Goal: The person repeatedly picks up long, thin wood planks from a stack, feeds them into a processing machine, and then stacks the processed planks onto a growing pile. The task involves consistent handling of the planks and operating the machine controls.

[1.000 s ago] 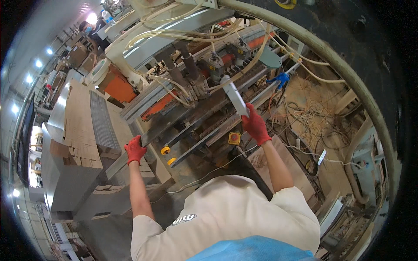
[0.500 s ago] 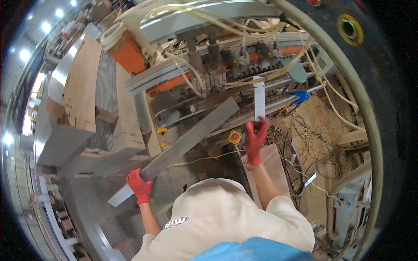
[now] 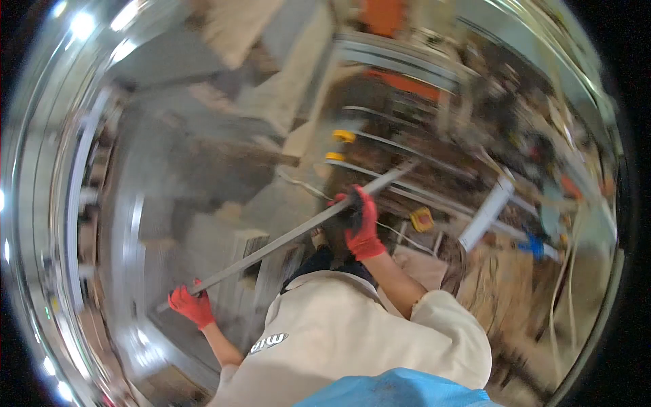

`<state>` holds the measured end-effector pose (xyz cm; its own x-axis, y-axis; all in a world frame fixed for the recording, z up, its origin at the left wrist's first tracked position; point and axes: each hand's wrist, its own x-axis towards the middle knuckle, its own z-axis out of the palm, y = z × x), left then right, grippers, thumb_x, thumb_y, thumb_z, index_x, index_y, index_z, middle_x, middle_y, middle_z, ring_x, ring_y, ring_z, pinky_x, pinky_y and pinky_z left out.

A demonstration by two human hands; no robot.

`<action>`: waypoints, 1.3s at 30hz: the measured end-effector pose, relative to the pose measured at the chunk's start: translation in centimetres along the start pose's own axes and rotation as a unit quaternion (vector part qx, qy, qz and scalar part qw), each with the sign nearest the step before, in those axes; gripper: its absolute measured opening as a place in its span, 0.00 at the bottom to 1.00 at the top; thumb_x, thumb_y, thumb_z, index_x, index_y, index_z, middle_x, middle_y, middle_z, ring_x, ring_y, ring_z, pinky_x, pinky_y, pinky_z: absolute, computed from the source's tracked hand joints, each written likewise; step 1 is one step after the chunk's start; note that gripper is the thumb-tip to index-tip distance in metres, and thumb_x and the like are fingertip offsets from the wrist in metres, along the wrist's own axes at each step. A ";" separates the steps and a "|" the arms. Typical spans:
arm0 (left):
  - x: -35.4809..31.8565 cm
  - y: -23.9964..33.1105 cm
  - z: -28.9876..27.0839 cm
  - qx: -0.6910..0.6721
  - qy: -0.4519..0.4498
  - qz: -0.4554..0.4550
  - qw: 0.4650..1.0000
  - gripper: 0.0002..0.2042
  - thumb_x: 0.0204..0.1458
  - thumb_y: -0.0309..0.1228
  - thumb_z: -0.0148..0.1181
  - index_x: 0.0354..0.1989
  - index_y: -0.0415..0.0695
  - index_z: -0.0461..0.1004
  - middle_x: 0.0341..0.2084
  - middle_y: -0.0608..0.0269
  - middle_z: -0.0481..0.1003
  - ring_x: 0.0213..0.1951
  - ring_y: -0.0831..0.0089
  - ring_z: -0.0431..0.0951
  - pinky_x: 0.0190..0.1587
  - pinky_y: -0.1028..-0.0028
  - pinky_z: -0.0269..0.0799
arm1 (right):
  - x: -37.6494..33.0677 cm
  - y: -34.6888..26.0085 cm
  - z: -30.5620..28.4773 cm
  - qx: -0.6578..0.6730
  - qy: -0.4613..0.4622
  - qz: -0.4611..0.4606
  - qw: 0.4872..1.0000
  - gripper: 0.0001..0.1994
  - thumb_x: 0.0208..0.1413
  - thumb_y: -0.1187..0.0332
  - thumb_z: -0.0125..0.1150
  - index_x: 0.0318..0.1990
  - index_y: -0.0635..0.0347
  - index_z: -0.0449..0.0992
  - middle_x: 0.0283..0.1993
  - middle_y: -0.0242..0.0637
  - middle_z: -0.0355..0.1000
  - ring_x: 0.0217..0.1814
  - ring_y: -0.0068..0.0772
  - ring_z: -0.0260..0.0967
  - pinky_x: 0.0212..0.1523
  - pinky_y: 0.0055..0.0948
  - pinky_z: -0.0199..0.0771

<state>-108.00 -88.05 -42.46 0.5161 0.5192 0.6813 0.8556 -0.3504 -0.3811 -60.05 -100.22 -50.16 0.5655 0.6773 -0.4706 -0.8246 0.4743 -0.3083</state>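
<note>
A long, narrow grey board (image 3: 278, 245) slants in front of me, its thin edge turned up. At its lower left end, my left hand (image 3: 192, 308) in a red glove is closed around it. My right hand (image 3: 363, 227), gloved in red with a dark palm, grips the board nearer its far right end. The far tip reaches over the machine's metal rails (image 3: 441, 197). Off to the right, a white strip (image 3: 487, 211) with small holes lies across the rails, apart from my hands.
Yellow blocks (image 3: 343, 136) sit on the rails ahead. A yellow box with a red button (image 3: 422, 219) is right of my right hand, with a blue tool (image 3: 539, 245) farther right. Stacked boards (image 3: 245, 245) stand under the held board; larger panels (image 3: 237, 30) are blurred at the back.
My right hand has left the white strip's near end and taken hold of the board. The board has turned onto its edge. My view has swung left, and my left hand is slightly lower.
</note>
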 end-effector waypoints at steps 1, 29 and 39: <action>-3.8 -2.6 -1.4 0.006 -0.039 -0.020 0.999 0.25 0.41 0.37 0.79 0.45 0.43 0.74 0.41 0.57 0.75 0.49 0.55 0.75 0.61 0.49 0.68 | -0.2 0.0 0.9 -0.040 0.044 0.030 0.998 0.13 0.66 0.57 0.60 0.52 0.52 0.76 0.42 0.48 0.80 0.40 0.51 0.77 0.50 0.51 0.80; -47.5 -19.5 -9.1 0.145 -0.241 -0.835 0.473 0.31 0.38 0.51 0.75 0.48 0.46 0.75 0.41 0.50 0.82 0.48 0.47 0.81 0.47 0.50 0.74 | -14.3 40.1 -0.6 -0.565 -0.270 0.326 0.708 0.10 0.67 0.68 0.60 0.52 0.57 0.75 0.43 0.37 0.78 0.42 0.38 0.79 0.43 0.42 0.84; -57.4 -31.4 -8.7 0.118 -0.297 -0.850 0.420 0.32 0.38 0.56 0.75 0.49 0.50 0.78 0.50 0.55 0.81 0.53 0.52 0.81 0.57 0.47 0.69 | -13.9 42.7 -0.8 -0.586 -0.272 0.312 0.697 0.08 0.66 0.69 0.61 0.49 0.57 0.75 0.38 0.39 0.79 0.38 0.39 0.80 0.39 0.39 0.84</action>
<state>-164.87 -113.63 -64.15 -0.9879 -0.0092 -0.1548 -0.0467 0.9696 0.2401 -103.07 -89.81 -57.44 -0.2496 0.8105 -0.5298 -0.1772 -0.5761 -0.7979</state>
